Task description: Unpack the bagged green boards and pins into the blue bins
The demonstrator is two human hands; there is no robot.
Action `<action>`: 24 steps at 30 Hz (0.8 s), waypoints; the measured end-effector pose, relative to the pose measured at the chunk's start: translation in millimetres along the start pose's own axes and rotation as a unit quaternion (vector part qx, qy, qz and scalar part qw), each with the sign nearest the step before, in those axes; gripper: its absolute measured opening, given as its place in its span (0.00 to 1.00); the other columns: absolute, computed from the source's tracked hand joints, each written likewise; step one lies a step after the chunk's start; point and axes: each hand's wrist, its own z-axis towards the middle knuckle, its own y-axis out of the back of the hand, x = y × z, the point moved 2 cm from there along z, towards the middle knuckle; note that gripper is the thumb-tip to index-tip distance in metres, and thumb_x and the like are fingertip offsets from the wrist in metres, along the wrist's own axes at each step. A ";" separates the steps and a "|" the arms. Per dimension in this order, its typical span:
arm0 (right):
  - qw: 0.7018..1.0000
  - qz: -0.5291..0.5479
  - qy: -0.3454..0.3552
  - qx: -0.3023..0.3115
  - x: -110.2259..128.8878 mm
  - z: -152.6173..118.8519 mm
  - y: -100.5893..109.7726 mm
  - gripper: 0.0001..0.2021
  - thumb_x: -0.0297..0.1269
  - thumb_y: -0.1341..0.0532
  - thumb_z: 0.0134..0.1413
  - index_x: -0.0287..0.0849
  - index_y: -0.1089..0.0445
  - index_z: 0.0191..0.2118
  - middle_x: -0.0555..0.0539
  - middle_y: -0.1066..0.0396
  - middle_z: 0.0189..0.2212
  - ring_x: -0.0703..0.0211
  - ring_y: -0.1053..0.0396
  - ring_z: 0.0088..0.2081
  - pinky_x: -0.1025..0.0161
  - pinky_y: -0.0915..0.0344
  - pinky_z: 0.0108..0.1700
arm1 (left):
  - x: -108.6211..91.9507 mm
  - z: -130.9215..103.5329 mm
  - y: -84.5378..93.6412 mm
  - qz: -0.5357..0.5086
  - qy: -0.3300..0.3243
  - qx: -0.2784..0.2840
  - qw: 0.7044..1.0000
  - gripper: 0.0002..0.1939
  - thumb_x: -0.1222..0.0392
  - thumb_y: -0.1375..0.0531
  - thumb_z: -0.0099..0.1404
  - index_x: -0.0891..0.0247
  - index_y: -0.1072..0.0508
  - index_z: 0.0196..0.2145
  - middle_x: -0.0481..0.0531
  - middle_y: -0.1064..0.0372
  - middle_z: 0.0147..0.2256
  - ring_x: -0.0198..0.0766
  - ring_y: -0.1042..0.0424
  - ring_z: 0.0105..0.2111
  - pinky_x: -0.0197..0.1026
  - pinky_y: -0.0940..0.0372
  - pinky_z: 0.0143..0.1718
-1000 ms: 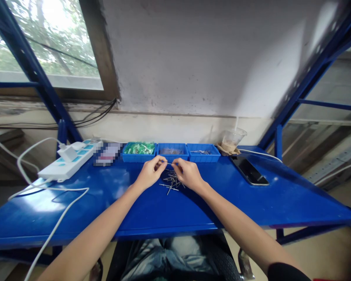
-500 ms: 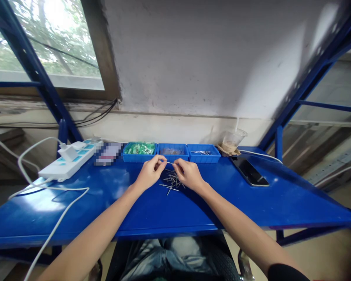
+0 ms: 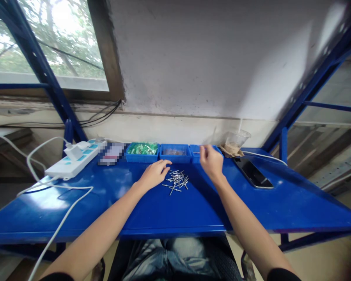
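Observation:
A loose pile of thin metal pins (image 3: pixel 178 180) lies on the blue table (image 3: pixel 175 214). My left hand (image 3: pixel 153 174) rests just left of the pile, its thumb and fingers slightly apart with nothing seen between them. Over the front of the right blue bin (image 3: pixel 195 159) is my right hand (image 3: pixel 212 161), with its fingers curled closed. Whatever those fingers hold, if anything, is hidden, and the hand covers most of that bin. Beside it stand a middle blue bin (image 3: pixel 175 158) with small brownish pieces and a left blue bin (image 3: pixel 142 158) with green and clear packets.
At the right lie a black phone (image 3: pixel 254 173) and a plastic cup (image 3: pixel 235 141) of brown drink. A white power strip (image 3: pixel 76 162) with a trailing white cable (image 3: pixel 64 218) occupies the left side. A blurred flat item (image 3: pixel 112 153) sits beside the strip.
My hands were together above the pile, holding a thin metal pin between them. They have parted: the right moved right to the right bin, while the left stayed near the pile and loosened.

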 end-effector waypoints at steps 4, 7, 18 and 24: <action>0.991 -0.029 -0.129 -0.027 -37.5 10.8 7.3 0.26 0.51 0.53 0.59 0.35 0.43 0.54 0.43 0.29 0.26 0.50 0.31 0.29 0.60 0.43 0.32 | 6.3 3.5 -8.2 0.101 -0.009 0.048 0.994 0.09 0.59 0.48 0.63 0.57 0.29 0.37 0.52 0.33 0.36 0.37 0.31 0.28 0.38 0.41 0.29; 0.997 0.020 -0.079 0.008 -33.4 6.6 0.7 0.24 0.50 0.53 0.60 0.37 0.41 0.52 0.45 0.31 0.24 0.52 0.32 0.29 0.61 0.43 0.31 | 9.1 5.8 -10.8 0.095 -0.001 0.046 0.994 0.08 0.60 0.49 0.64 0.59 0.31 0.33 0.51 0.35 0.35 0.37 0.31 0.28 0.38 0.41 0.30; 0.944 0.067 0.247 0.208 43.3 -36.0 -31.4 0.08 0.38 0.48 0.60 0.44 0.33 0.37 0.48 0.31 0.33 0.63 0.33 0.34 0.68 0.44 0.33 | 3.0 2.4 -10.0 -0.058 -0.019 -0.030 0.998 0.09 0.60 0.51 0.66 0.62 0.33 0.32 0.51 0.33 0.33 0.39 0.33 0.35 0.40 0.40 0.39; 0.946 0.053 0.256 0.192 40.3 -33.6 -27.9 0.08 0.38 0.47 0.60 0.43 0.34 0.37 0.48 0.31 0.33 0.63 0.34 0.35 0.68 0.45 0.32 | -1.5 1.2 -7.0 -0.078 -0.009 -0.042 0.996 0.11 0.59 0.52 0.66 0.62 0.33 0.31 0.51 0.32 0.32 0.38 0.33 0.34 0.41 0.39 0.39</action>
